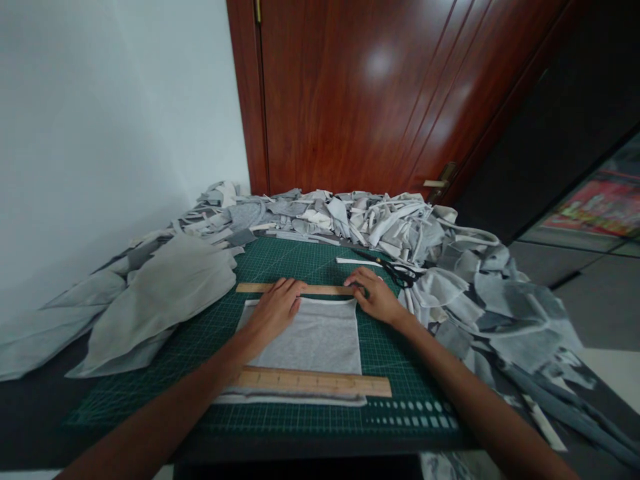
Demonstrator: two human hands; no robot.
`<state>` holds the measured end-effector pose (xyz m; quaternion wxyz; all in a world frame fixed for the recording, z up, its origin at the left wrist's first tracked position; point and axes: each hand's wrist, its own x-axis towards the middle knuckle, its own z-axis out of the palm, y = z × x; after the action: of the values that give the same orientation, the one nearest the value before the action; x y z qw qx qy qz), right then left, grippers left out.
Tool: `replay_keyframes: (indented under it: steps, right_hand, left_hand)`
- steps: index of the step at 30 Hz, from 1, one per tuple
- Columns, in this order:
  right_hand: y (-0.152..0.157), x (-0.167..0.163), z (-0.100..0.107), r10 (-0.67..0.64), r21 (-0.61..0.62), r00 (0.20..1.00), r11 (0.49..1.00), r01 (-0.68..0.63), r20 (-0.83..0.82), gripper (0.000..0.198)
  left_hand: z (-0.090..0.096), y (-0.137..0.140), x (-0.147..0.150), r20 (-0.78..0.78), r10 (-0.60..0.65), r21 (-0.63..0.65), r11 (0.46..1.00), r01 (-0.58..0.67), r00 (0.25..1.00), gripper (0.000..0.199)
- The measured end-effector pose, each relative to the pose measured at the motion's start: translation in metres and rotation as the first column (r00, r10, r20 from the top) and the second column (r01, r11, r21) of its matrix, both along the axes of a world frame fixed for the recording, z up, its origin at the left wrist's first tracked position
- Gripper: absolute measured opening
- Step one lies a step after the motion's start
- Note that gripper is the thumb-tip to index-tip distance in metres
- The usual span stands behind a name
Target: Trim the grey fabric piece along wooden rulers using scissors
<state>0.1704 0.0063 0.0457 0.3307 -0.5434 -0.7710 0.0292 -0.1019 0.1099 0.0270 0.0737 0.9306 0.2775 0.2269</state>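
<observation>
A thin wooden ruler [320, 290] lies across the far edge of a light grey piece of fabric [320, 333]. My left hand [280, 303] is on this ruler left of its middle, fingers over it and thumb at the near edge. At its right end, the curved fingers and thumb of my right hand [373, 297] close around the ruler's tip. A wider wooden ruler [315, 381] crosses the near part of the fabric, untouched by either hand. Under everything spreads a green cutting mat [395, 353] with a printed grid.
Black scissors [397, 272] and a narrow white strip [357, 262] lie beyond my right hand. Grey and white fabric scraps [345, 217] are heaped along the back and right [520, 313]. Larger pale fabric pieces [165, 293] lie at left. A wooden door [345, 93] stands behind.
</observation>
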Motion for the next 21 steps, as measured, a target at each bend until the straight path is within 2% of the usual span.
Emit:
replay_keyframes:
  steps: [6,9,12,15,21]
  right_hand:
    - [0.029,-0.013,-0.011,0.029,-0.077,0.995,0.997,-0.022,0.092,0.025]
    - [0.04,-0.022,-0.015,0.036,-0.127,0.988,0.992,-0.017,0.153,0.021]
    - [0.044,-0.032,-0.01,0.048,-0.166,0.971,0.986,-0.009,0.236,0.026]
    - [0.044,-0.042,-0.001,0.035,-0.206,0.934,0.978,0.041,0.356,0.028]
    - [0.047,-0.058,0.015,-0.016,-0.221,0.808,0.959,0.18,0.589,0.026]
  left_hand:
    - [0.005,0.01,-0.005,-0.012,0.055,0.024,0.998,-0.055,0.998,0.02]
    - [0.008,0.008,-0.006,-0.022,0.031,0.027,0.999,-0.031,0.999,0.018]
    - [0.009,0.0,-0.005,-0.082,0.008,-0.03,0.999,-0.011,0.997,0.016]
    - [0.007,-0.016,-0.003,-0.115,-0.077,-0.065,0.995,0.069,0.99,0.019]
    - [0.005,-0.042,0.001,-0.175,-0.23,0.015,0.972,0.236,0.957,0.016]
